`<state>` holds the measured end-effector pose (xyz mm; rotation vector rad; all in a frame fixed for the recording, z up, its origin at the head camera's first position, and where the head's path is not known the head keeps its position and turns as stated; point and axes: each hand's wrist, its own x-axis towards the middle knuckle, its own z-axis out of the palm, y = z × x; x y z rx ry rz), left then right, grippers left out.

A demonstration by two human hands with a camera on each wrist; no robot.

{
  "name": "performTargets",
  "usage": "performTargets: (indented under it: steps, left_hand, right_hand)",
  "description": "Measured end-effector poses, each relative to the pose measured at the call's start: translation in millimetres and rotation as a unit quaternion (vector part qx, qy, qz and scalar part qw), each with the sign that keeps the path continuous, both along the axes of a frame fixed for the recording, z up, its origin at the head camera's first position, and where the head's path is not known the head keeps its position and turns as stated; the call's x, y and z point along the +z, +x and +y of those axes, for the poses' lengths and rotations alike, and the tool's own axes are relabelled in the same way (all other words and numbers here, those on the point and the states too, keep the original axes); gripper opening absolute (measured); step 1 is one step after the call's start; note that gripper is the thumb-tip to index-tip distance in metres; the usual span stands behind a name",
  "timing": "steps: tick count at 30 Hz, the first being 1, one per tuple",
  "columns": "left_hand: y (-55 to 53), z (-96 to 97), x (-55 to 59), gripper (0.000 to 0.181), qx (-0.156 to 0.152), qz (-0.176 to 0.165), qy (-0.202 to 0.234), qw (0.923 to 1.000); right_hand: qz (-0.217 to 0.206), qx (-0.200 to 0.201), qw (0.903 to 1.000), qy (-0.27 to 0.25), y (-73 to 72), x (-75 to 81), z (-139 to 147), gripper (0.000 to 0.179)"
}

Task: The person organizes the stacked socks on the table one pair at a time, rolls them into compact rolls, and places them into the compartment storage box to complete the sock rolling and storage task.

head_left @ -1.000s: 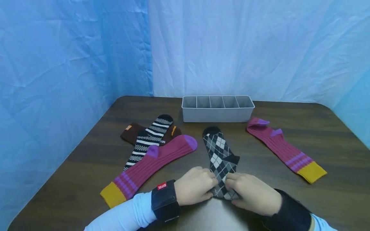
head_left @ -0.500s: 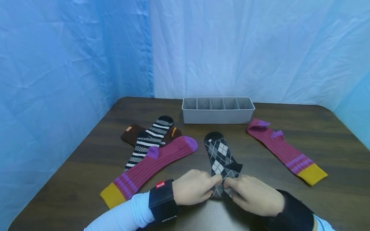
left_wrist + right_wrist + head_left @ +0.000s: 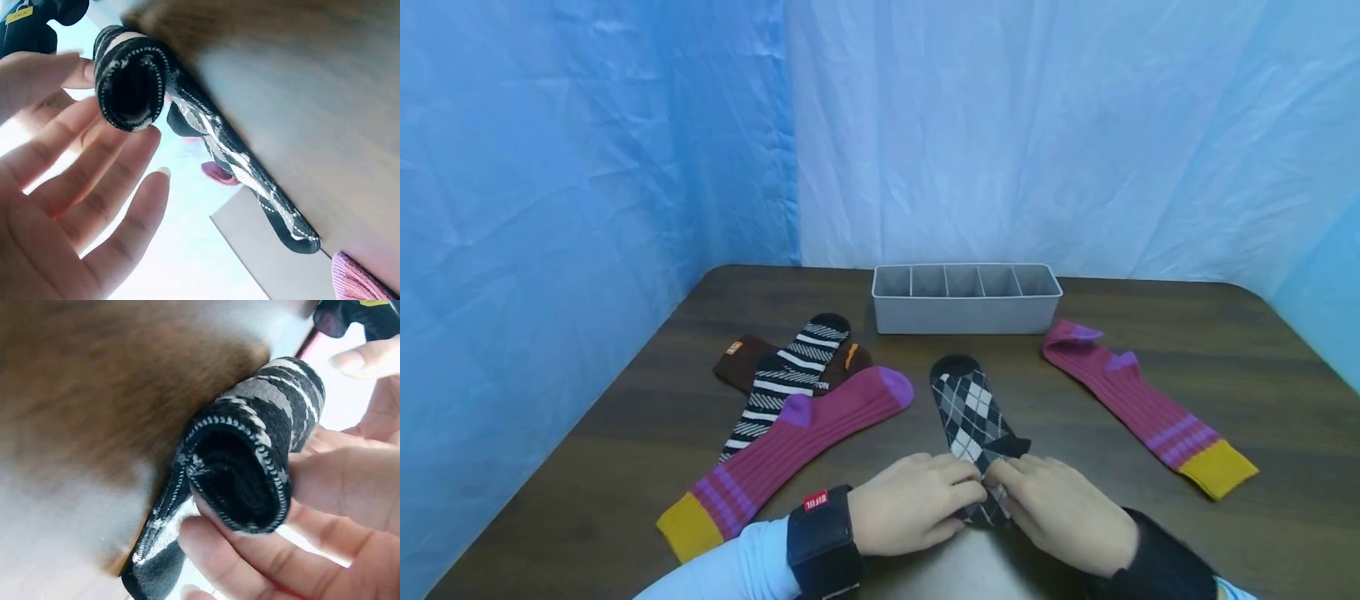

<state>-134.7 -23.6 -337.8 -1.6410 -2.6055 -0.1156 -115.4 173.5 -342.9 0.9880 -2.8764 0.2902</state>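
A black, grey and white argyle sock [image 3: 973, 408] lies with its dark toe pointing away from the person and its near end rolled up. My left hand [image 3: 917, 504] pinches the left side of that roll. On the right side, my right hand [image 3: 1063, 512] grips the roll between thumb and fingers. The left wrist view shows the roll [image 3: 159, 69] end-on as a dark spiral, thumb above and fingertips beneath, with the flat sock stretching beyond. Seen in the right wrist view, fingers curl under the rolled sock [image 3: 259, 394]. In the head view the knuckles hide part of the roll.
Behind the argyle sock stands a grey divided box [image 3: 966, 317]. One magenta sock with a yellow cuff [image 3: 1142, 404] lies at the right; its match [image 3: 820, 425] lies at the left across a black-and-white striped sock [image 3: 782, 375], which overlaps a brown sock [image 3: 741, 362]. Blue sheeting [image 3: 595, 167] surrounds the table.
Both hands stay at the rolled end; the left fingers, pointing at the roll half a second ago, now bend over it. The sock has slid slightly toward the person. The head view has tilted up.
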Motion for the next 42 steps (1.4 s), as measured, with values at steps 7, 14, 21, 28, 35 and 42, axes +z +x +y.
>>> performTargets:
  steps: [7, 14, 21, 28, 35, 42]
  left_hand:
    - [-1.1, -0.1, 1.2, 0.035, 0.006, -0.009, -0.026, 0.9996]
    - [-3.3, 8.1, 7.6, 0.022, 0.009, 0.019, -0.032, 0.9993]
    - [-2.6, 12.1, 11.3, 0.023, 0.026, -0.024, -0.025, 0.9990]
    - [-1.0, 14.1, 10.0, 0.018, 0.005, -0.003, 0.019, 0.9998]
    - [1.5, 13.0, 16.0, 0.015, -0.005, -0.138, -0.012, 0.9904]
    - [-2.3, 11.7, 12.4, 0.008, 0.013, -0.102, -0.004, 0.9947]
  right_hand:
    - [0.068, 0.017, 0.9972, -0.025, -3.8, 3.9, -3, 0.018]
    - [-0.037, 0.013, 0.9992, 0.002, -4.0, 10.2, -1, 0.026]
    - [-0.014, 0.050, 0.9986, -0.013, -4.6, 11.5, 0, 0.022]
    - [-0.011, 0.084, 0.9950, -0.053, -1.0, 10.1, 4, 0.015]
    - [-0.094, 0.087, 0.9907, -0.046, 4.2, 8.6, 2, 0.018]
    - [-0.082, 0.056, 0.9947, -0.028, 4.2, 4.6, 0, 0.017]
